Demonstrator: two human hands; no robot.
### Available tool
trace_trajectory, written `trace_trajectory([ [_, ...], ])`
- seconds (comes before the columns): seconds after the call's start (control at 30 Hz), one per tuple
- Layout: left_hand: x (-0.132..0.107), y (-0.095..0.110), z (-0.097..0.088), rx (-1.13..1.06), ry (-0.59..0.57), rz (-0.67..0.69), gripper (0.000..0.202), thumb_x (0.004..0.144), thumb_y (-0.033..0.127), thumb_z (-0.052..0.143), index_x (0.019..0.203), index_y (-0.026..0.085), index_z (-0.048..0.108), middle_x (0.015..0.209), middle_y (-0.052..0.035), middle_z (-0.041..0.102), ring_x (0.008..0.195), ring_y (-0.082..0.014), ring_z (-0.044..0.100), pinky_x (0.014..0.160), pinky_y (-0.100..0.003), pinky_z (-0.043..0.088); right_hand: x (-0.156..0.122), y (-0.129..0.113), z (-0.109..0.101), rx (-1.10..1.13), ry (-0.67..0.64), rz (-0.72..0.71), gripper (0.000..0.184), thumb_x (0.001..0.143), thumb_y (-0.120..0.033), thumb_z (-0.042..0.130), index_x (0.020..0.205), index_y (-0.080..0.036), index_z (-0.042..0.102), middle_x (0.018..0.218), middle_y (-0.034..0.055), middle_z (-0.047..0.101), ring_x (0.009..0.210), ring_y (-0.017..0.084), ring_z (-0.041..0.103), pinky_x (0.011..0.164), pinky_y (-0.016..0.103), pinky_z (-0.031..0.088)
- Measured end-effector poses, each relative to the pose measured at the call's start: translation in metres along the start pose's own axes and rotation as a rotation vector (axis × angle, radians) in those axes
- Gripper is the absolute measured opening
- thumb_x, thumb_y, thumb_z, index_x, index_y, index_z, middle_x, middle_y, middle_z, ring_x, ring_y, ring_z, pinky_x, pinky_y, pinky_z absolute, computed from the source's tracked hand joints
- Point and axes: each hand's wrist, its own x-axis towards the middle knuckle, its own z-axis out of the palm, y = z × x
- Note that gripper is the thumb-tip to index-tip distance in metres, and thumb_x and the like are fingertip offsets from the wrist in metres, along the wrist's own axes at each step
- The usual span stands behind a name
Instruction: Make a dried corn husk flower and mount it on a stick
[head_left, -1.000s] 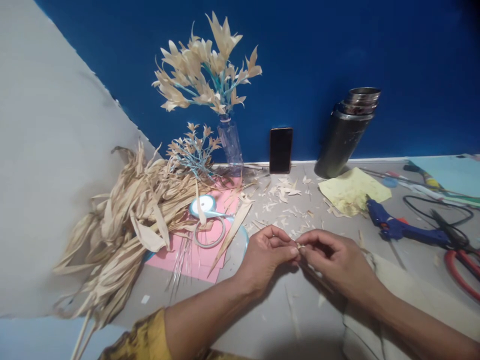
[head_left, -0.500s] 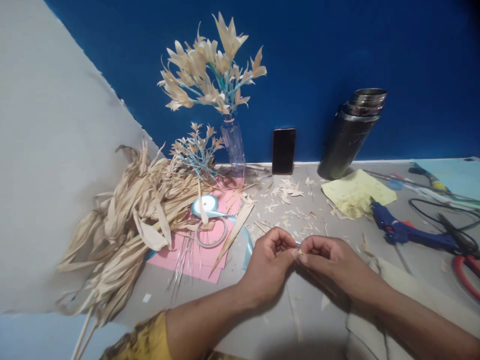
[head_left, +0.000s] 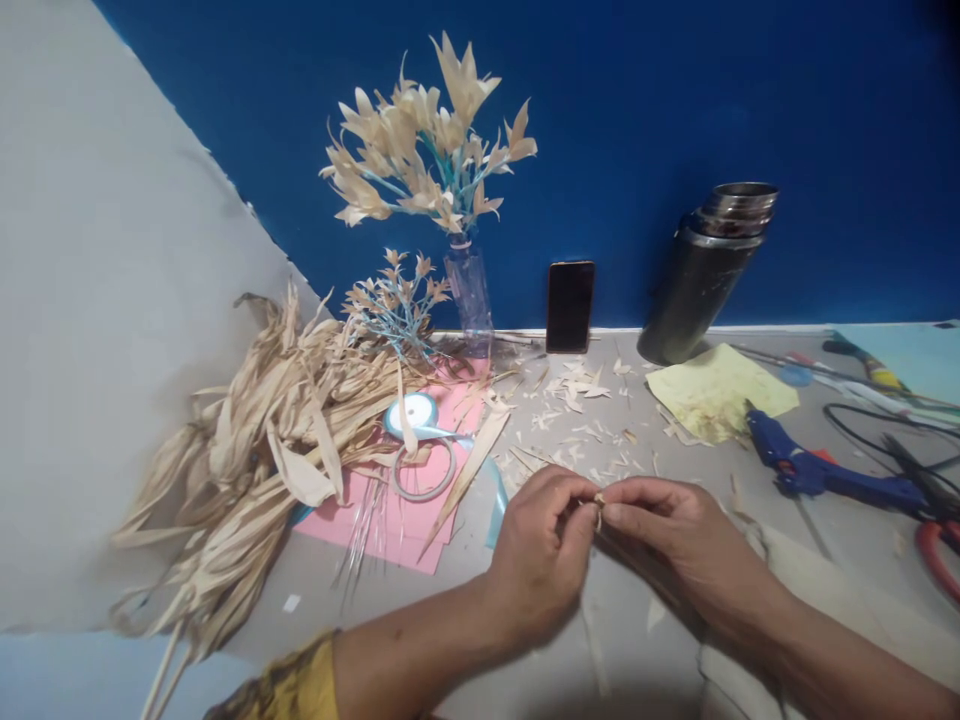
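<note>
My left hand [head_left: 541, 552] and my right hand [head_left: 676, 532] meet over the table. Their thumbs and fingertips pinch a small pale piece of dried husk [head_left: 598, 503] between them, mostly covered by the fingers. Left of my hands lies a pile of dried corn husks [head_left: 300, 420]. One long husk strip [head_left: 472, 470] rests across pink paper [head_left: 360, 535], near a spool of light-blue ribbon [head_left: 411, 411] and thin wires [head_left: 364, 530]. Husk scraps [head_left: 577, 385] are scattered beyond my fingertips. Behind them, husk flowers on blue stems [head_left: 420, 150] stand in a clear bottle [head_left: 469, 290].
A smaller husk-flower bunch [head_left: 397, 305] sits beside the bottle. A phone [head_left: 570, 308] and a leaning metal flask [head_left: 697, 280] are against the blue wall. To the right lie yellow paper [head_left: 694, 390], a blue glue gun [head_left: 832, 475] with its cord, and red-handled scissors [head_left: 934, 560].
The fingers of my left hand have shifted and straightened somewhat around the small husk piece. Both hands still pinch it at nearly the same spot. The view has tilted slightly.
</note>
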Motion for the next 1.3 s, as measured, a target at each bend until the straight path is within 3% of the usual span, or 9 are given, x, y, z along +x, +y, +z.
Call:
trace_trajectory([
  [0.27,0.006,0.003,-0.002,-0.058,0.005,-0.154,0.015,0.079,0.012,0.063,0.067,0.018,0.069,0.069,-0.0028,0.066,0.070,-0.0164,0.060,0.068,-0.029,0.044,0.002,0.008,-0.003,-0.138,-0.023,-0.074,0.028,0.064,-0.038,0.085,0.064,-0.016,0.067,0.059,-0.0033,0.056,0.059,0.011,0.046,0.055,0.024,0.035],
  [0.37,0.009,0.003,0.000,-0.261,0.015,-0.320,0.013,0.074,0.011,0.064,0.065,0.017,0.071,0.067,-0.0038,0.068,0.066,-0.0162,0.060,0.066,-0.029,0.045,0.003,0.010,-0.002,-0.006,-0.072,-0.027,0.026,0.068,-0.036,0.084,0.068,-0.017,0.065,0.056,-0.0056,0.052,0.055,0.010,0.041,0.052,0.023,0.029],
  [0.5,0.014,0.002,0.002,-0.531,0.039,-0.508,0.008,0.072,0.016,0.068,0.066,0.016,0.072,0.062,-0.0038,0.067,0.059,-0.0146,0.057,0.060,-0.028,0.044,0.007,0.013,0.000,0.221,-0.156,0.043,0.027,0.077,-0.038,0.078,0.071,-0.018,0.061,0.063,-0.0013,0.062,0.055,0.010,0.046,0.054,0.024,0.034],
  [0.7,0.018,0.004,0.000,-0.451,0.075,-0.427,0.009,0.070,0.016,0.071,0.062,0.017,0.073,0.065,-0.0027,0.065,0.063,-0.0135,0.056,0.063,-0.027,0.043,0.007,0.015,-0.003,0.231,-0.200,0.003,0.038,0.066,-0.034,0.091,0.084,-0.018,0.062,0.063,-0.0042,0.063,0.055,0.008,0.049,0.052,0.020,0.032],
  [1.0,0.019,0.003,-0.003,-0.569,0.137,-0.457,0.005,0.070,0.021,0.075,0.067,0.017,0.073,0.061,0.0011,0.059,0.054,-0.0094,0.050,0.056,-0.024,0.039,0.003,0.009,-0.008,0.196,-0.281,-0.011,0.040,0.072,-0.041,0.088,0.093,-0.017,0.064,0.070,-0.0009,0.069,0.059,0.008,0.054,0.056,0.021,0.039],
  [1.13,0.020,0.005,-0.007,-0.564,0.084,-0.449,0.007,0.072,0.021,0.073,0.067,0.017,0.072,0.060,0.0014,0.057,0.055,-0.0098,0.050,0.058,-0.025,0.040,0.001,0.008,-0.010,0.154,-0.319,-0.012,0.041,0.074,-0.042,0.087,0.100,-0.017,0.066,0.077,0.0009,0.071,0.065,0.009,0.057,0.061,0.022,0.042],
  [1.3,0.016,0.012,-0.006,-0.457,0.025,-0.284,0.009,0.073,0.017,0.071,0.066,0.019,0.075,0.070,-0.0006,0.058,0.064,-0.0129,0.057,0.065,-0.028,0.045,0.002,0.007,-0.009,0.123,-0.350,-0.045,0.040,0.074,-0.048,0.085,0.092,-0.016,0.071,0.073,-0.0015,0.065,0.059,0.007,0.049,0.055,0.020,0.035],
])
